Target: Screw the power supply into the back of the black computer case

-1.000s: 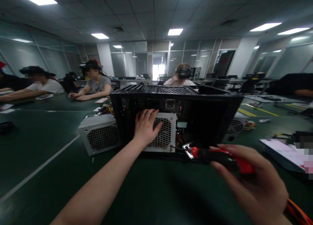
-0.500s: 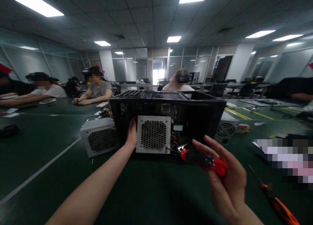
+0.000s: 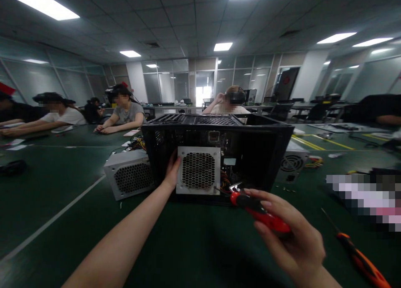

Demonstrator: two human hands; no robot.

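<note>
A black computer case [image 3: 250, 150] lies on the green table [image 3: 194, 242] with its rear toward me. A silver power supply [image 3: 198, 170] with a honeycomb grille sits in the case's rear opening. My left hand [image 3: 171, 171] presses against the supply's left edge, fingers partly hidden behind it. My right hand [image 3: 291, 236] is closed around a red and black screwdriver [image 3: 258, 208], whose tip points at the case's lower rear edge beside the supply.
A second silver power supply [image 3: 129, 174] stands left of the case, a third [image 3: 290, 165] to its right. An orange-handled screwdriver [image 3: 360, 258] lies at the right front. Small screws [image 3: 286, 189] lie near the case. Other people sit at the table's far side.
My left hand slid off the supply's grille to its left edge. The right hand with the screwdriver moved a little left and closed more tightly; the view drew back slightly.
</note>
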